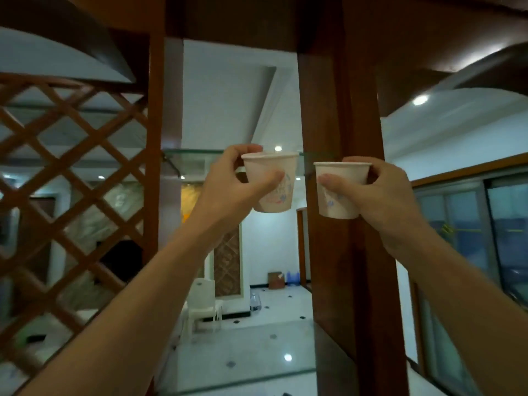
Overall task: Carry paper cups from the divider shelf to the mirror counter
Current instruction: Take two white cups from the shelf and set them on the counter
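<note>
Now, paper cups [270, 178] in both hands [228, 181].

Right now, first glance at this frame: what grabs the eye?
Two white paper cups held up at centre frame: the left cup in the left hand, the right cup in the right hand, each upright in a thumb-and-finger grip. Just behind them a glass shelf spans the divider, between the wooden lattice panel at left and a thick wooden post at right.
</note>
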Tool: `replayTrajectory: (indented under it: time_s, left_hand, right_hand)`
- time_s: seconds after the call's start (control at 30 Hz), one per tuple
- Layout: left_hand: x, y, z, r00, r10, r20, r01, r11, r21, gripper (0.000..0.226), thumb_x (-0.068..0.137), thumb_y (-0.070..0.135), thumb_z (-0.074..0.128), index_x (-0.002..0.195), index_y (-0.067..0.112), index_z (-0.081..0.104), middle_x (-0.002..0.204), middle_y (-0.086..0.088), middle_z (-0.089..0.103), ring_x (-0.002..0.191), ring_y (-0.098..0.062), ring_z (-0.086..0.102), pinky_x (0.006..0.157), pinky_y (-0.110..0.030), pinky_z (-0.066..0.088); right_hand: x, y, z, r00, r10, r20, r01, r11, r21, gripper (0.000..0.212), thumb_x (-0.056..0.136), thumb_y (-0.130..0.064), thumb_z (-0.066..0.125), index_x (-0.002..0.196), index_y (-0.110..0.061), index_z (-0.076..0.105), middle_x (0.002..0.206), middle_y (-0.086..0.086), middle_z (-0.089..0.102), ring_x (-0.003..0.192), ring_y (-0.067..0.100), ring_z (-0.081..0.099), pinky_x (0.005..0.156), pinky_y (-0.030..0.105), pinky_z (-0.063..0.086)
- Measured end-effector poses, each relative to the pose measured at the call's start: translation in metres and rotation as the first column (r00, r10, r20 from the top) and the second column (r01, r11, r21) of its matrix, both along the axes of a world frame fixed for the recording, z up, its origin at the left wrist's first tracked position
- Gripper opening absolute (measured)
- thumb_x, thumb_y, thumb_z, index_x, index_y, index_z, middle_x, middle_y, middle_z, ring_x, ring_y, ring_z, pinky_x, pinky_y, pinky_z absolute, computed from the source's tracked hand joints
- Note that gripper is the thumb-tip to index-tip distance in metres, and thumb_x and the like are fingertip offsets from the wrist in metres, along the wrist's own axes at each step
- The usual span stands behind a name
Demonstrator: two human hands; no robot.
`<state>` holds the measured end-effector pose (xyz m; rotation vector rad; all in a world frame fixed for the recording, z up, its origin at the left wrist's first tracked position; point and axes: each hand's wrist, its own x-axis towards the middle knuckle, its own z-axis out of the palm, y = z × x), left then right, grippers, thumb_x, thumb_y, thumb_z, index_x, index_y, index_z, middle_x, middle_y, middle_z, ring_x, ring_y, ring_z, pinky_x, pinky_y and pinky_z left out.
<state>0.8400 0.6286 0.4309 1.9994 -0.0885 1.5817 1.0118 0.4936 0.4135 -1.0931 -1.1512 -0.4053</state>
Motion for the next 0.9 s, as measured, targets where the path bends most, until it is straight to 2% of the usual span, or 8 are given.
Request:
replayTrajectory:
  time_s: [0.1,0.2,0.33,0.43,0.5,0.6,0.73,0.9]
  left_hand:
    - [0.009,-0.015,-0.068,0.998,-0.018,-0.063,0.015,0.999,-0.049,0.049,0.075,0.032,0.077,0.119,0.027,0.056,0.114,0.009,0.061,0.103,-0.013,0.063,0.073,-0.026,0.058]
    - [0.02,-0.032,-0.134,0.992,-0.048,-0.12,0.033,0.991,-0.127,0.054,0.069,0.037,0.075,0.12,0.032,0.056,0.111,0.016,0.061,0.101,-0.002,0.061,0.073,-0.021,0.057]
    - [0.037,-0.061,-0.215,0.963,-0.153,-0.223,0.094,0.962,-0.256,0.056,0.069,0.035,0.077,0.12,0.031,0.055,0.111,0.02,0.063,0.103,0.0,0.061,0.073,-0.021,0.056]
    - [0.053,-0.081,-0.266,0.929,-0.226,-0.292,0.11,0.924,-0.365,0.058,0.071,0.033,0.081,0.122,0.032,0.055,0.115,0.023,0.062,0.108,-0.002,0.06,0.075,-0.021,0.057]
    - [0.064,-0.095,-0.295,0.908,-0.258,-0.329,0.118,0.913,-0.391,0.056,0.073,0.03,0.082,0.122,0.034,0.054,0.114,0.027,0.061,0.106,0.004,0.058,0.074,-0.016,0.055]
    - [0.081,-0.117,-0.33,0.878,-0.292,-0.378,0.125,0.904,-0.409,0.055,0.075,0.032,0.08,0.122,0.038,0.052,0.111,0.034,0.058,0.104,0.014,0.053,0.07,-0.01,0.051]
    - [0.106,-0.152,-0.367,0.832,-0.343,-0.436,0.142,0.891,-0.43,0.059,0.074,0.037,0.08,0.125,0.037,0.05,0.116,0.028,0.056,0.107,0.009,0.053,0.07,-0.011,0.052]
    - [0.134,-0.196,-0.393,0.765,-0.462,-0.448,0.239,0.851,-0.468,0.061,0.074,0.032,0.082,0.126,0.032,0.051,0.121,0.018,0.057,0.106,0.006,0.055,0.07,-0.013,0.052]
  right_hand:
    - [0.001,-0.018,-0.063,0.998,-0.005,-0.058,0.003,0.999,-0.045,0.087,0.047,-0.065,0.072,0.124,-0.026,0.057,0.11,-0.011,0.063,0.097,0.008,0.063,0.073,0.024,0.057]
    - [0.001,-0.036,-0.128,0.991,-0.036,-0.129,0.023,0.994,-0.106,0.078,0.048,-0.061,0.075,0.118,-0.028,0.06,0.103,-0.018,0.064,0.09,-0.006,0.062,0.065,0.012,0.052]
    - [0.001,-0.067,-0.212,0.969,-0.099,-0.226,0.045,0.971,-0.235,0.076,0.054,-0.058,0.077,0.122,-0.029,0.058,0.109,-0.017,0.065,0.095,-0.003,0.062,0.07,0.017,0.055]
    - [0.002,-0.097,-0.261,0.937,-0.146,-0.319,0.05,0.956,-0.289,0.072,0.054,-0.059,0.077,0.119,-0.037,0.056,0.106,-0.024,0.063,0.095,-0.009,0.059,0.064,0.011,0.051]
    - [0.004,-0.117,-0.289,0.908,-0.201,-0.368,0.079,0.944,-0.321,0.076,0.051,-0.061,0.075,0.121,-0.037,0.055,0.108,-0.025,0.062,0.095,-0.012,0.056,0.062,0.009,0.049]
    - [0.01,-0.147,-0.322,0.85,-0.297,-0.436,0.132,0.92,-0.37,0.082,0.048,-0.064,0.073,0.122,-0.038,0.053,0.111,-0.023,0.059,0.098,-0.004,0.057,0.062,0.008,0.049]
    - [0.023,-0.19,-0.353,0.752,-0.433,-0.498,0.224,0.877,-0.424,0.079,0.05,-0.059,0.076,0.121,-0.04,0.049,0.111,-0.02,0.057,0.098,0.006,0.057,0.053,0.007,0.047]
    - [0.027,-0.245,-0.376,0.684,-0.556,-0.472,0.331,0.813,-0.479,0.087,0.051,-0.06,0.072,0.129,-0.029,0.049,0.121,-0.009,0.057,0.105,0.013,0.057,0.067,0.015,0.053]
